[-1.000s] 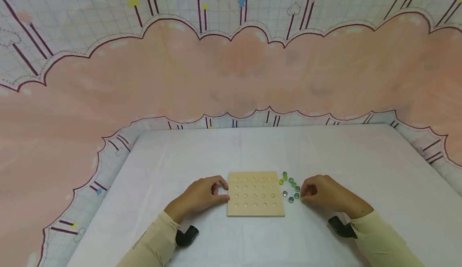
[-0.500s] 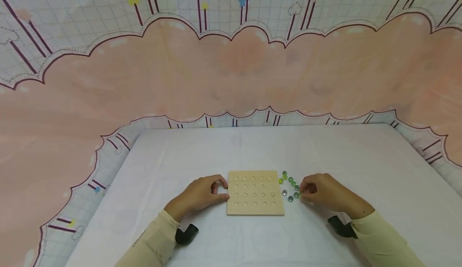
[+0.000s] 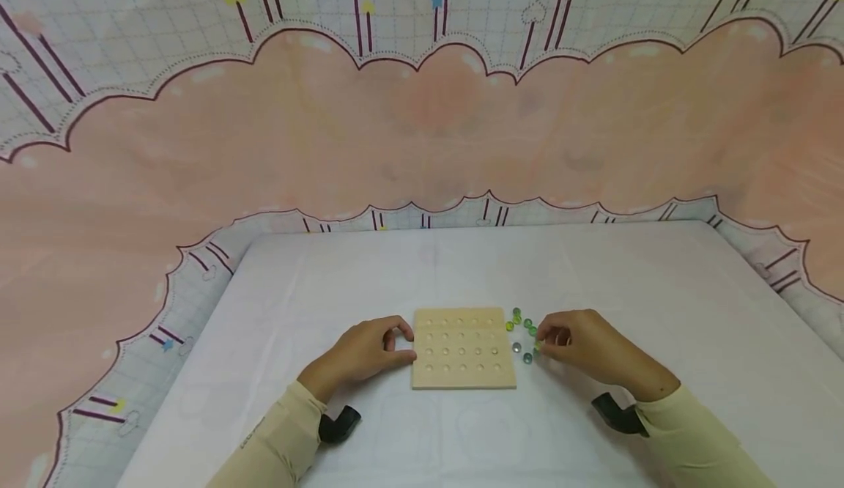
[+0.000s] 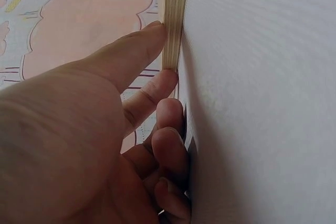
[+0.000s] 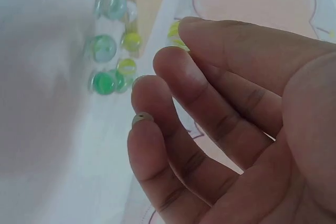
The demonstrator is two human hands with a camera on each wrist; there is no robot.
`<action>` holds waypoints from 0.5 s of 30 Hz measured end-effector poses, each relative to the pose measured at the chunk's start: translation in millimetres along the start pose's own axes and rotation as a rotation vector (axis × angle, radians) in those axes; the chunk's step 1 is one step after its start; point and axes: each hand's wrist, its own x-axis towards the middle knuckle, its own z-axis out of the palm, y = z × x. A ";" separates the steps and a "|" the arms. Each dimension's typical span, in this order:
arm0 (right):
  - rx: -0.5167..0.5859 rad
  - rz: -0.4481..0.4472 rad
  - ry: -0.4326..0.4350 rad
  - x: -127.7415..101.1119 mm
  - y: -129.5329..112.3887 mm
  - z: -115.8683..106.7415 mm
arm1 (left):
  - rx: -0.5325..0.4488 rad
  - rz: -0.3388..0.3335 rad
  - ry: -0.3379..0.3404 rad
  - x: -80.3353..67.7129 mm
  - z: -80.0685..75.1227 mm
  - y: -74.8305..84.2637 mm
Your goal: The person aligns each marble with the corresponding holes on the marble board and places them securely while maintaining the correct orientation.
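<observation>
Here, no legible writing on anything. Left hand (image 3: pixel 365 352) rests on the counter (image 3: pixel 646 290), thumb and forefinger pinching the left edge of the wooden board (image 3: pixel 463 349): square, pale, smooth, with rows of shallow round dimples, all unfilled. Just right of the board lie glassy green and clear marbles (image 3: pixel 521 334). Right hand (image 3: pixel 580 343) sits among them, fingers curled; whether it holds one, cannot tell.

Right hand (image 5: pixel 236 124), fingers loosely curled, hovers beside small green and clear glass marbles (image 5: pixel 105 48) near pale wooden board edge (image 5: pixel 139 3).
</observation>
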 end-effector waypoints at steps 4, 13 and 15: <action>0.001 -0.028 0.008 1.3 -4.8 2.4 | -0.001 0.003 0.002 1.1 -0.3 -0.6; 0.016 -0.076 -0.013 6.7 -23.6 7.6 | -0.018 0.006 -0.004 1.0 0.8 -1.6; 0.021 -0.074 -0.019 7.6 -27.1 8.8 | -0.018 0.005 -0.004 0.7 0.9 -1.8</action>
